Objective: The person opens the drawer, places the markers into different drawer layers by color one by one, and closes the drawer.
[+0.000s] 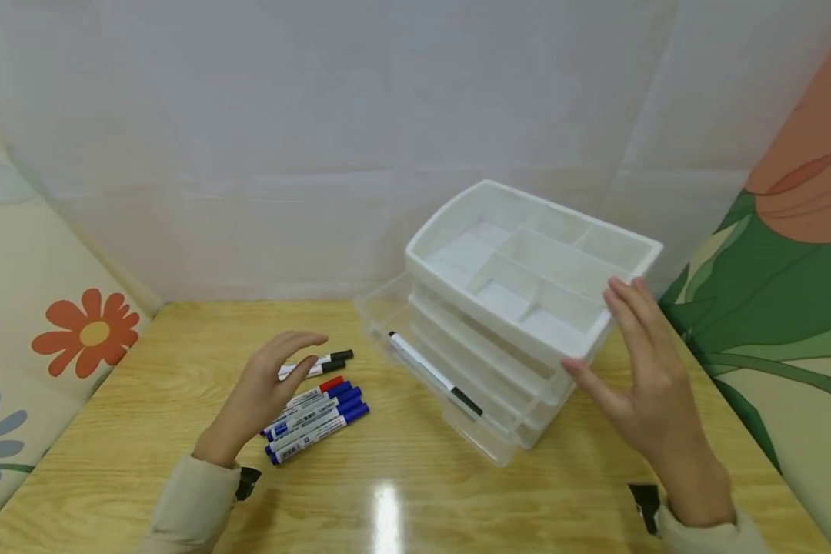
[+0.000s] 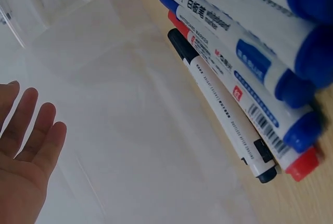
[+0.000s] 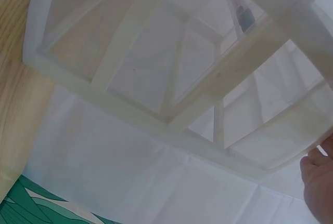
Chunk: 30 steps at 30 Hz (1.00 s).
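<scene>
A white plastic drawer organizer (image 1: pixel 450 281) with a compartmented top stands right of centre. One clear drawer (image 1: pixel 450 408) is pulled out at its front left, with a black-capped marker (image 1: pixel 425 368) lying in it. My right hand (image 1: pixel 654 385) touches the organizer's right end, thumb at the front corner and fingers at the rim. In the right wrist view the fingertips (image 3: pixel 315 164) meet the organizer's side frame (image 3: pixel 130 117). My left hand (image 1: pixel 259 388) hovers by the whiteboard markers (image 1: pixel 318 427), its fingers loosely extended and empty; the left wrist view shows it apart from them.
Blue-capped markers (image 2: pixel 250 63), a red-capped one (image 2: pixel 244 99) and black-capped ones (image 1: pixel 325 363) lie on the wooden table (image 1: pixel 180 338). A pale sheet (image 1: pixel 284 154) hangs behind. Walls painted with flowers (image 1: pixel 90 331) flank the table.
</scene>
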Each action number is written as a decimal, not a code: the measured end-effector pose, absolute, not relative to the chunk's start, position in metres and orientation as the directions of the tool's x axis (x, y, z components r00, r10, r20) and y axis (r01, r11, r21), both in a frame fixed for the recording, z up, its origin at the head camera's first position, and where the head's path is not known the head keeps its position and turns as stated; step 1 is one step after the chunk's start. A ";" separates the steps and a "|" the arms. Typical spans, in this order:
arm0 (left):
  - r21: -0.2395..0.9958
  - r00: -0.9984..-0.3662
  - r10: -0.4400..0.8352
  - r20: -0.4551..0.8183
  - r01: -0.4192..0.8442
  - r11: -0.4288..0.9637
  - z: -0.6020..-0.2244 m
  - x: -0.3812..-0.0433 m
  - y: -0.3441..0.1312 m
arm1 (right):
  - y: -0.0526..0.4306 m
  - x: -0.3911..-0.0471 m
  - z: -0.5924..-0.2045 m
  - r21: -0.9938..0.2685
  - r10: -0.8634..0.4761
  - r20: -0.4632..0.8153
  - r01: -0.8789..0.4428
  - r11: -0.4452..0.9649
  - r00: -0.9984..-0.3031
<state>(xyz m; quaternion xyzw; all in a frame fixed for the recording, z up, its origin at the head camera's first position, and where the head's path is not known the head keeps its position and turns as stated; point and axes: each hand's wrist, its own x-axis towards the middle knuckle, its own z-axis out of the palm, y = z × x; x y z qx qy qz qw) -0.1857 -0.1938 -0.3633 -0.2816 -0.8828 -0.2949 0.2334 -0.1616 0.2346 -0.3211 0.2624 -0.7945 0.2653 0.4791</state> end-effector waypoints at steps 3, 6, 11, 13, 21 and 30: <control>0.378 -0.728 0.355 0.587 0.634 0.675 -0.365 -0.187 -0.197 | 0.236 -0.160 -0.321 -0.179 -0.156 0.900 -0.671 0.720 -0.408; 0.360 -0.731 0.353 0.584 0.623 0.694 -0.366 -0.187 -0.202 | 0.237 -0.160 -0.322 -0.193 -0.149 0.898 -0.677 0.710 -0.413; 0.335 -0.751 0.343 0.564 0.588 0.736 -0.367 -0.187 -0.214 | 0.237 -0.159 -0.324 -0.185 -0.157 0.901 -0.685 0.704 -0.405; 0.330 -0.760 0.341 0.554 0.576 0.748 -0.367 -0.187 -0.219 | 0.238 -0.159 -0.323 -0.175 -0.163 0.902 -0.682 0.710 -0.401; 0.364 -0.827 0.294 0.479 0.492 0.791 -0.369 -0.192 -0.239 | 0.240 -0.158 -0.321 -0.180 -0.153 0.907 -0.690 0.701 -0.392; 0.437 -0.881 0.252 0.400 0.425 0.792 -0.380 -0.198 -0.252 | 0.240 -0.158 -0.319 -0.183 -0.143 0.913 -0.698 0.692 -0.382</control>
